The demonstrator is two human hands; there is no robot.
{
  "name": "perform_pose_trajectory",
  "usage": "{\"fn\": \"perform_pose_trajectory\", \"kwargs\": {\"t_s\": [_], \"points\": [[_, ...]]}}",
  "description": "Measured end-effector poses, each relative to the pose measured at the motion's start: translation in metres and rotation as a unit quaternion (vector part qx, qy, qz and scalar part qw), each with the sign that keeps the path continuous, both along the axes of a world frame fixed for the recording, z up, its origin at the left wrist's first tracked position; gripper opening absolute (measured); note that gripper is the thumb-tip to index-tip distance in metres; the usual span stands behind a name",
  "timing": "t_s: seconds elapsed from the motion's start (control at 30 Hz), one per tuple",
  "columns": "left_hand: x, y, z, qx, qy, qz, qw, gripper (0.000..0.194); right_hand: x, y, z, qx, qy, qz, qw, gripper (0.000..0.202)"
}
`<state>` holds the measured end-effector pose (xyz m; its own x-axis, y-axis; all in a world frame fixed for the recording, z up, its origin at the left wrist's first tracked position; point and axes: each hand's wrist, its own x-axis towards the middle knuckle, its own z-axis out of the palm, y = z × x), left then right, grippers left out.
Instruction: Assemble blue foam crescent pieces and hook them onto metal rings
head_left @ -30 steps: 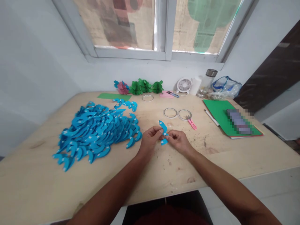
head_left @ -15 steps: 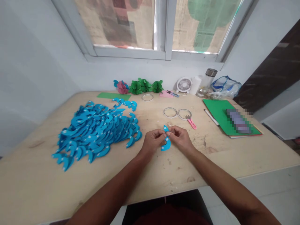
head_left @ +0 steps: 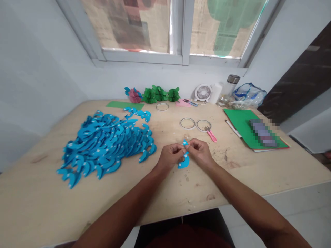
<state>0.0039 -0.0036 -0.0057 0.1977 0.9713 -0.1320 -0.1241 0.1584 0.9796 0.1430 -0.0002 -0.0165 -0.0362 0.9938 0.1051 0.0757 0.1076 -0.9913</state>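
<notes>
Between my hands is a curved blue paper piece [head_left: 184, 163] with small white squares on it, held above the near middle of the table. My left hand [head_left: 170, 155] pinches it from the left, thumb and forefinger at its middle. From the right, my right hand [head_left: 199, 151] pinches the same piece near its upper end. My fingertips hide the middle of the piece. A big heap of similar blue paper pieces [head_left: 106, 141] with white squares lies to the left of my left hand.
Rolls of tape [head_left: 187, 123] and pink-handled snips [head_left: 211, 134] lie beyond my hands. Green paper shapes [head_left: 159, 93], a small white fan [head_left: 203, 93] and a glass bottle [head_left: 229, 90] stand along the wall. A green folder [head_left: 239, 120] with a blurred object is at right.
Both hands have shifted slightly with the blue paper piece between them. My left fingers have moved a little right and down along it. The heap is unchanged.
</notes>
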Motion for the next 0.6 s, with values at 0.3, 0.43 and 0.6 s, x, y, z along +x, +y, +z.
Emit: {"fn": "perform_pose_trajectory", "kwargs": {"t_s": [0.3, 0.43, 0.6], "points": [[0.0010, -0.0023, 0.0038, -0.017, 0.001, -0.005, 1.000, 0.018, 0.0000, -0.0003, 0.0036, 0.000, 0.007, 0.009, 1.000, 0.026], [0.0011, -0.0020, 0.0044, -0.034, -0.007, -0.009, 0.999, 0.018, 0.0002, -0.0004, 0.0006, 0.003, 0.007, 0.003, 1.000, 0.025], [0.0005, -0.0015, 0.0044, -0.032, -0.005, -0.014, 0.999, 0.019, -0.0001, -0.0003, 0.0001, 0.001, 0.011, -0.001, 1.000, 0.026]]}}
